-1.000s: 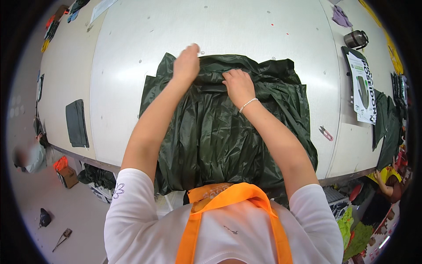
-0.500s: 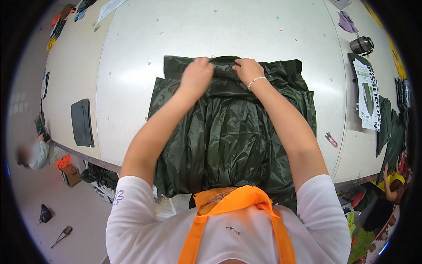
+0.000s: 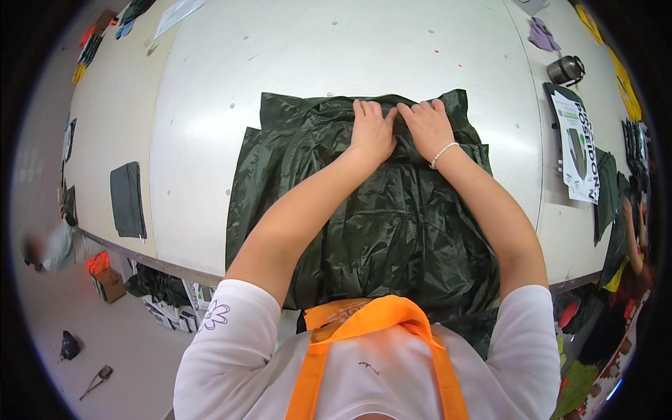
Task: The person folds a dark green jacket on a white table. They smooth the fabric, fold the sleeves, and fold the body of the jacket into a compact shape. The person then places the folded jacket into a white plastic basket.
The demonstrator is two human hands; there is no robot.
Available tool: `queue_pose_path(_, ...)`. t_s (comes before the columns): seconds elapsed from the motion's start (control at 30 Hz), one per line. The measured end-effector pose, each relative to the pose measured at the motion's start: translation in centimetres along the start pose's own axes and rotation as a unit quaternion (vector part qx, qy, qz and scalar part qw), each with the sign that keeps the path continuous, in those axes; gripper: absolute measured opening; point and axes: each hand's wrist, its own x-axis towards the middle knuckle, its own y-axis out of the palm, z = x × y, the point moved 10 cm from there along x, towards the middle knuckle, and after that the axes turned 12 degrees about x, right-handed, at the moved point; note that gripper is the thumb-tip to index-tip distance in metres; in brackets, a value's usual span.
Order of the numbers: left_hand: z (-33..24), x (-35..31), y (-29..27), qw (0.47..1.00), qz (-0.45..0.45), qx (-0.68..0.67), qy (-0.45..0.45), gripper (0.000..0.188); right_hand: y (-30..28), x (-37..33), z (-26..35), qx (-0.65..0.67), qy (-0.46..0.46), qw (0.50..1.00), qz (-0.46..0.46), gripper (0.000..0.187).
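Left hand (image 3: 374, 131): fingers bent slightly, close together, tips on the far band of a dark green, glossy, crinkled sheet of thin fabric (image 3: 378, 231); thumb angled out toward the other thumb. Right hand (image 3: 427, 128): palm down, fingers a little apart and bent, thumb pointing inward, also touching the band. Cannot tell whether either hand pinches the cloth or only presses it.

Fabric lies at the middle of the near edge of a pale, smooth bench (image 3: 315, 56), its lower part reaching the bench edge by the wearer's body. Lengthwise creases, shiny ridges; far band narrower than the body, its corners squared.

Arms: elbows bent outward, forearms converging over the cloth. White beaded bracelet (image 3: 442, 155) on right wrist. Folded dark green cloth rectangle (image 3: 127, 200) near the bench's near left corner.
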Motion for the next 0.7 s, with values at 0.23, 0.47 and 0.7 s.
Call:
queue_pose_path(0.23, -2.1, 0.6, -1.0, 0.975, -0.11, -0.193, -0.001, 0.047, 2.2, -3.9, -8.7, 0.179, 0.132, 0.958, -0.182, 0.034)
queue_pose_path(0.47, -4.6, 3.7, 0.6, 0.987, 0.1, -0.125, 0.008, 0.038, 1.9, -2.8, -9.4, 0.257, 0.158, 0.941, -0.157, 0.014)
queue_pose_path(0.7, -1.8, 4.5, 1.2, 0.882, 0.109, -0.434, -0.148, 0.042, 0.3, -3.8, -9.8, 0.331, 0.136, 0.905, -0.23, 0.011)
